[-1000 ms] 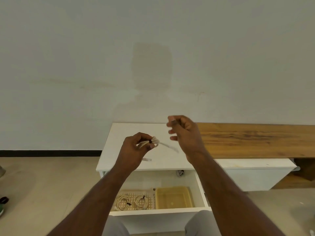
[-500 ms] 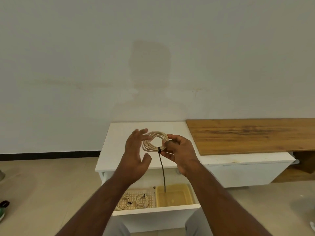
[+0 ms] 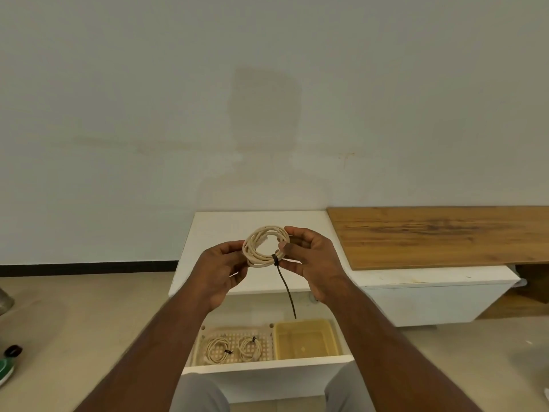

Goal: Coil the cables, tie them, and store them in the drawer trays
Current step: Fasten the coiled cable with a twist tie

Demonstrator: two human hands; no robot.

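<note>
Both hands pinch the coiled cable (image 3: 265, 246): left hand (image 3: 221, 273) at nine o'clock, right hand (image 3: 312, 260) at four, beside the black tie (image 3: 275, 260). Best cinch it snug, keeping the loops together.

The wooden board (image 3: 439, 236) runs off the right edge. A green shoe (image 3: 4, 370) is cut by the left edge. The arm hides the tray's (image 3: 237, 333) left end.

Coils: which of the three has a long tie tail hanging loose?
The held coil, between both hands above the drawer. Its black tie dangles down; the two tray coils' ties are short.
</note>
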